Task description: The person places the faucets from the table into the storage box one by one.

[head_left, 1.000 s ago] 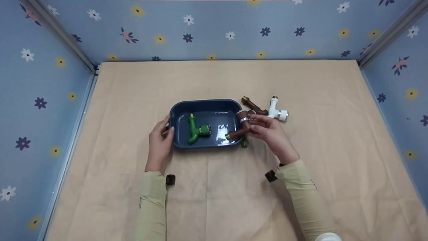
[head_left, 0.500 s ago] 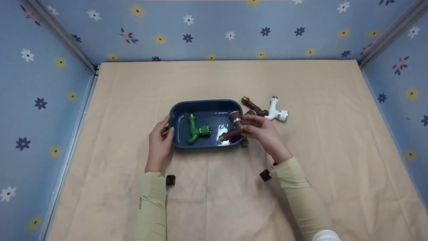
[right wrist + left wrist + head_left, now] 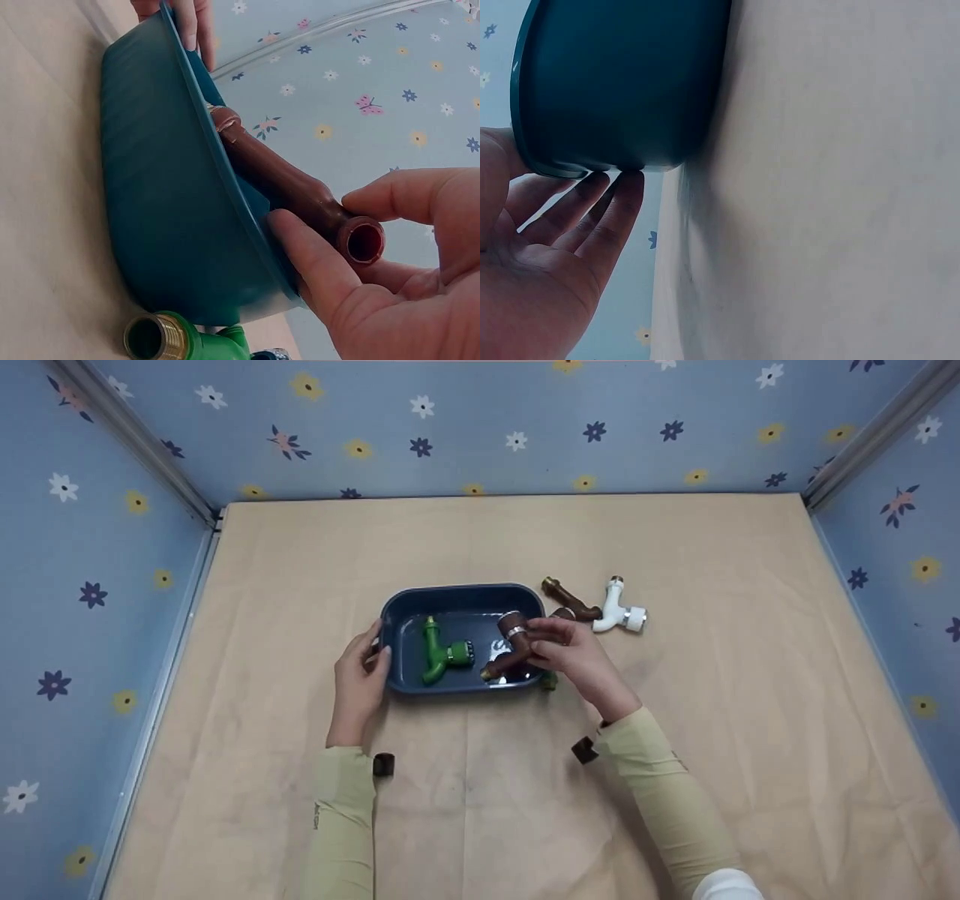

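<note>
In the head view a dark blue basin (image 3: 465, 690) holds a green tap (image 3: 435, 652). My left hand (image 3: 358, 679) grips the basin's left end, thumb at the rim and fingertips against the outer wall (image 3: 622, 90). Over the basin's right part, a reddish-brown tap (image 3: 510, 649) is pinched by my right hand (image 3: 574, 656). The brown tap's (image 3: 289, 176) open spout end points toward my palm in the right wrist view. A second green tap (image 3: 214, 345) lies outside, by the basin's right end, mostly hidden in the head view.
Right of the basin lie a darker brown tap (image 3: 570, 600), a white tap (image 3: 619, 607) and part of another brown tap (image 3: 562, 613). A beige cloth (image 3: 465, 810) covers the table. Blue flowered panels (image 3: 480, 427) enclose the back and sides.
My right hand has moved left with the brown tap, from over the basin's right rim to further inside its outline. My left hand and the basin stay in place.
</note>
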The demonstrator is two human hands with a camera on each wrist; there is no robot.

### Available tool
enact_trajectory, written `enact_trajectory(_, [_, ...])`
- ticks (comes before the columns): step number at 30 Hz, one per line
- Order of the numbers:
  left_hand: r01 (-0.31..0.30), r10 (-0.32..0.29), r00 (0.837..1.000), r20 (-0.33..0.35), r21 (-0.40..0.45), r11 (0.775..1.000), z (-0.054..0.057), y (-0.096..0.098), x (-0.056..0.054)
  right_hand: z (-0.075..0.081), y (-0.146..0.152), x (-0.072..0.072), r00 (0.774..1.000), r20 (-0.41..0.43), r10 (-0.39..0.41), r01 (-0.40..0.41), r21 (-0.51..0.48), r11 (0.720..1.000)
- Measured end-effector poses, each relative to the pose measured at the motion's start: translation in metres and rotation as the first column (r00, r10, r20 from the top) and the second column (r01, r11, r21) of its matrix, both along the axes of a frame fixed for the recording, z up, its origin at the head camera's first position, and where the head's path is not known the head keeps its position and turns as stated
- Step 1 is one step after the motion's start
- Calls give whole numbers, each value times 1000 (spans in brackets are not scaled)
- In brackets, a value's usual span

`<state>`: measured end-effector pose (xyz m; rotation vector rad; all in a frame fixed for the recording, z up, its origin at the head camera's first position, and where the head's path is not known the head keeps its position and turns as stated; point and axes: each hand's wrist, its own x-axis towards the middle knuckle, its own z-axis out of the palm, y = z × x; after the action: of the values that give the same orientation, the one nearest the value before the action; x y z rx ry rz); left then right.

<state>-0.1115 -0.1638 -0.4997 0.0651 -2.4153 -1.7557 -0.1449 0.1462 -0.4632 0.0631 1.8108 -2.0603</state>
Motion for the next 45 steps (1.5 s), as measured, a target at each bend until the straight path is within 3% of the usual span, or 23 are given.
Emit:
enact_trajectory(3, [5,-5,1000,2,-11,1000,6,1,2,0,-3,0,1000,7,5,-5,7,1000])
enact_trajectory(9, [-4,4,1000,-5,-15,1000,-21,-6,-5,-2,-10,-2,999,-2,44,-43,79,996])
enact_trajectory(12, [-5,5,1000,-14,-26,1000,-26,-8,-6,-3,-12,-3,998,-19,65,-63,102,993])
enact_trajectory(29, [2,-3,1000,-23,-40,999,-28,-8,-8,-2,-21,-2,991,-64,116,-103,174,979])
enact_trajectory(40, [-6,5,1000,-14,-39,999,-28,-8,-8,-2,-28,-4,983,-89,160,-126,307,943])
enact_trajectory(45, [-8,7,1000,-13,-35,999,-27,-7,-7,-2,-30,-6,985,-71,156,-129,285,950])
